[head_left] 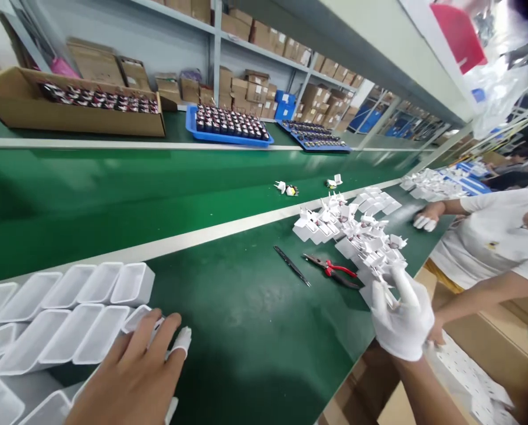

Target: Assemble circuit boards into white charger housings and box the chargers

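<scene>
My left hand [135,372], bare except for white covers on some fingertips, is at the lower left with its fingers over the rim of a white plastic box [136,317]. The thumb is hidden, and so is most of that box. More open-topped white boxes [55,336] stand in rows around the hand. On the right, my right hand [403,319] in a white glove has its thumb and fingers closed on a white plastic part [392,300] at the near end of a pile of similar parts [361,236] with small wires.
Between my hands lie black tweezers [292,265] and red-handled pliers [332,270]. Loose white pieces [287,188] sit on the green belt [179,189]. Beyond it are a cardboard box [82,118] and blue trays [228,139]. A co-worker [498,236] sits at the right.
</scene>
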{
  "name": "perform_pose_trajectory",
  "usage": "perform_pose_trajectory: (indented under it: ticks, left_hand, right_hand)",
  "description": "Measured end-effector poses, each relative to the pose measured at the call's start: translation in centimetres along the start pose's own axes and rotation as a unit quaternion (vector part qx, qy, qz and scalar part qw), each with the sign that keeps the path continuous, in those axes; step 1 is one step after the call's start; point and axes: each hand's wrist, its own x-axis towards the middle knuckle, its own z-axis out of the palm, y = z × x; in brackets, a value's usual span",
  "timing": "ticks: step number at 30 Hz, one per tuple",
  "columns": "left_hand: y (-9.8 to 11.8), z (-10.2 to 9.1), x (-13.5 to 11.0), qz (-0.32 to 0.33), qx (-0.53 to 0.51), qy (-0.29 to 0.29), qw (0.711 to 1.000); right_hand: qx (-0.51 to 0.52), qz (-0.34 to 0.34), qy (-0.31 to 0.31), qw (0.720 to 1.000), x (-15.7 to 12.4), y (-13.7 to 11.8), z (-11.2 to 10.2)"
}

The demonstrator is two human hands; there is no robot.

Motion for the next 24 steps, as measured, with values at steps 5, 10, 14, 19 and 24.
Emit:
perform_pose_trajectory:
  ticks: [5, 10, 14, 19, 24]
  left_hand:
    - [0.3, -1.7, 0.0, -0.033, -0.035, 0.056, 0.997]
    - [1.0, -6.3, 2.4, -0.092, -0.11, -0.121, 0.982]
    - [0.4, -5.3, 3.5, -0.068, -0.084, -0.146, 0.983]
    - [-0.1, -4.4, 4.0, -0.046, -0.088, -0.075, 0.992]
    - [0.0, -4.2, 4.7, -0.074, -0.117, -0.061, 0.989]
  right_hand:
    - [0.122, -0.123, -0.062, 0.983, 5.0, -6.0, 1.6]
    - [0.297, -0.24, -0.222, 0.897, 0.8, -10.9, 6.3]
    - [0.374, -0.25, -0.242, 0.86, -3.4, -13.3, 10.4]
    - [0.332, -0.234, -0.272, 0.872, -3.2, -13.9, 10.5]
    - [0.297, -0.213, -0.338, 0.867, -0.9, -16.0, 7.5]
